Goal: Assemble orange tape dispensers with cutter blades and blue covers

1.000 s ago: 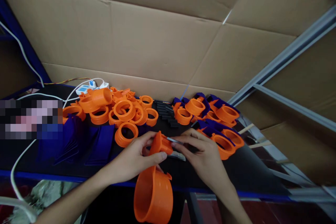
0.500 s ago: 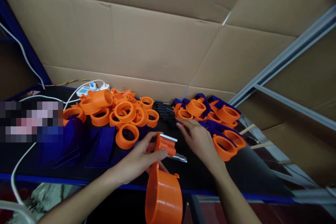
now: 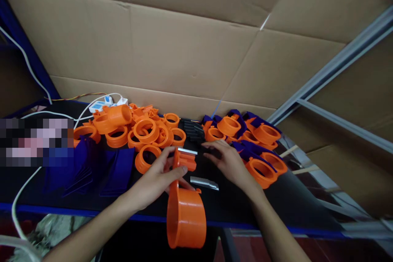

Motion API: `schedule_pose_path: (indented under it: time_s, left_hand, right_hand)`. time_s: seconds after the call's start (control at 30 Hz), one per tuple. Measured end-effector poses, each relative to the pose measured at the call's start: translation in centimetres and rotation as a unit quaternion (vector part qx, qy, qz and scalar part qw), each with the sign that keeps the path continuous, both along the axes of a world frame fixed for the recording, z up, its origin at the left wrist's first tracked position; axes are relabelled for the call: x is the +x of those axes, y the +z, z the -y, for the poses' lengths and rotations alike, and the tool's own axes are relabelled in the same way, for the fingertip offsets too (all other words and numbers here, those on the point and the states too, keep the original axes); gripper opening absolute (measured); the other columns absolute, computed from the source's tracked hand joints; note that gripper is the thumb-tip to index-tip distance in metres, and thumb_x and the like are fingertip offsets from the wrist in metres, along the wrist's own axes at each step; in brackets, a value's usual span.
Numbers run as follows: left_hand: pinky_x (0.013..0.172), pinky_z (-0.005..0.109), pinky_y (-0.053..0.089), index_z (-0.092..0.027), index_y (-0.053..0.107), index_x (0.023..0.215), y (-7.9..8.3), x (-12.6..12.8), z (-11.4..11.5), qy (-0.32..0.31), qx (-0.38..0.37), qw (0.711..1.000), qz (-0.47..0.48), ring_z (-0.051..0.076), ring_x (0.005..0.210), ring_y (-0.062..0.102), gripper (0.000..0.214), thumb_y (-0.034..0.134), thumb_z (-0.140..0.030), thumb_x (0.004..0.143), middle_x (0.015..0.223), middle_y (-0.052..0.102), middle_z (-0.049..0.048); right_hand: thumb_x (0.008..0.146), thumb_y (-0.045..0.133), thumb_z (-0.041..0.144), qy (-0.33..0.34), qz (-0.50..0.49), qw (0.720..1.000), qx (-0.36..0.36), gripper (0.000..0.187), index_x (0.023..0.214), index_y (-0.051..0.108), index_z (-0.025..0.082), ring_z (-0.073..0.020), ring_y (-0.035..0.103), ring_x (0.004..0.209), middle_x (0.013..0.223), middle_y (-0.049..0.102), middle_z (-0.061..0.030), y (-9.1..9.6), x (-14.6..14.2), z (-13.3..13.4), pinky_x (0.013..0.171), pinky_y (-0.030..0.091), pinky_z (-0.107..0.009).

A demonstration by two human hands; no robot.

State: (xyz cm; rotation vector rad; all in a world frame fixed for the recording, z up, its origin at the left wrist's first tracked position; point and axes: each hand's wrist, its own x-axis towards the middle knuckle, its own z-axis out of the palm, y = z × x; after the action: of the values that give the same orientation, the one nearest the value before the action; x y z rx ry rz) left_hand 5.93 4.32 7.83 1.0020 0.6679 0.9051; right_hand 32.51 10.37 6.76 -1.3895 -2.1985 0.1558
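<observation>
Pinching the orange holder, the left hand's grip should avoid the toothed blade; the right hand is spread.

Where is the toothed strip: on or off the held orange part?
On: the toothed strip lies along the upper end of the orange part in the left hand. Whether it is fixed, I cannot tell.
</observation>
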Motion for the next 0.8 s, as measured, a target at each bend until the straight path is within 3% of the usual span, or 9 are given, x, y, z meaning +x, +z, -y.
schedule_pose_path:
  time_s: [0.07, 0.13, 0.23, 0.33, 0.43, 0.57, 0.7, 0.8]
  left_hand:
    - [0.056, 0.023, 0.055, -0.026, 0.043, 0.13, -0.1, 0.1, -0.1, 0.013, 0.015, 1.0, 0.001, 0.02, 0.076, 0.077, 0.048, 0.069, -0.032, 0.09, 0.118, 0.067, 0.0075]
    - [0.057, 0.022, 0.055, -0.027, 0.043, 0.13, -0.3, 0.3, -0.1, 0.022, 0.027, 0.999, 0.001, 0.019, 0.078, 0.076, 0.048, 0.068, -0.031, 0.09, 0.12, 0.065, 0.0072]
    - [0.059, 0.02, 0.054, -0.026, 0.044, 0.13, -0.6, 0.6, 0.0, 0.035, 0.038, 0.999, -0.001, 0.018, 0.083, 0.075, 0.047, 0.068, -0.028, 0.09, 0.123, 0.063, 0.0071]
    - [0.066, 0.023, 0.057, -0.025, 0.045, 0.129, -0.7, 0.9, 0.2, 0.031, 0.037, 0.999, 0.006, 0.02, 0.092, 0.073, 0.045, 0.068, -0.026, 0.09, 0.126, 0.061, 0.0083]
    - [0.075, 0.029, 0.059, -0.024, 0.048, 0.124, -0.9, 1.1, 0.2, 0.025, 0.04, 0.998, 0.03, 0.021, 0.095, 0.072, 0.042, 0.069, -0.023, 0.088, 0.119, 0.061, 0.0068]
    - [0.09, 0.04, 0.058, -0.025, 0.05, 0.126, -1.5, 1.1, 0.3, 0.046, 0.052, 0.997, 0.04, 0.021, 0.095, 0.071, 0.048, 0.073, -0.025, 0.085, 0.123, 0.061, 0.0072]
    - [0.093, 0.038, 0.056, -0.025, 0.05, 0.128, -1.8, 1.4, 0.6, 0.083, 0.071, 0.994, 0.024, 0.022, 0.103, 0.068, 0.049, 0.074, -0.029, 0.085, 0.128, 0.061, 0.0082]
    - [0.092, 0.033, 0.055, -0.026, 0.049, 0.126, -1.6, 1.8, 1.0, 0.099, 0.1, 0.99, -0.007, 0.016, 0.095, 0.068, 0.039, 0.066, -0.033, 0.092, 0.122, 0.063, 0.0044]
  right_hand:
    - [0.089, 0.073, 0.03, 0.007, -0.125, 0.992, 0.015, 0.023, 0.11, 0.066, 0.023, -0.0216, 0.07, 0.091, 0.107, 0.072, -0.0063, 1.0, -0.6, 1.1, 0.073, 0.058, -0.033]
    - [0.089, 0.074, 0.034, 0.027, -0.178, 0.984, 0.007, 0.025, 0.11, 0.065, 0.023, -0.0192, 0.069, 0.083, 0.107, 0.072, -0.0061, 2.0, -1.5, 2.4, 0.067, 0.057, -0.031]
    - [0.092, 0.072, 0.027, 0.084, -0.14, 0.987, 0.015, 0.019, 0.111, 0.069, 0.026, -0.0196, 0.069, 0.092, 0.111, 0.071, -0.0056, 3.1, -3.0, 3.9, 0.078, 0.058, -0.033]
    - [0.094, 0.067, 0.019, 0.114, -0.107, 0.985, 0.079, 0.021, 0.112, 0.073, 0.028, -0.0222, 0.064, 0.11, 0.118, 0.066, -0.0068, 3.3, -4.2, 4.5, 0.092, 0.055, -0.039]
    - [0.092, 0.069, 0.016, 0.114, -0.106, 0.98, 0.122, 0.026, 0.114, 0.075, 0.028, -0.0225, 0.062, 0.11, 0.117, 0.06, -0.0084, 2.6, -5.1, 4.6, 0.084, 0.056, -0.036]
    - [0.091, 0.069, 0.014, 0.107, -0.135, 0.976, 0.134, 0.025, 0.112, 0.075, 0.027, -0.0186, 0.063, 0.092, 0.1, 0.061, -0.0056, 1.8, -6.2, 4.8, 0.075, 0.055, -0.034]
    - [0.087, 0.074, 0.012, 0.073, -0.187, 0.967, 0.158, 0.024, 0.107, 0.074, 0.026, -0.0178, 0.066, 0.092, 0.101, 0.066, -0.0038, 1.8, -7.3, 5.0, 0.078, 0.057, -0.034]
    - [0.086, 0.073, 0.005, 0.09, -0.189, 0.957, 0.202, 0.029, 0.106, 0.074, 0.025, -0.0185, 0.067, 0.095, 0.103, 0.069, -0.0042, 1.8, -7.8, 5.5, 0.082, 0.057, -0.036]
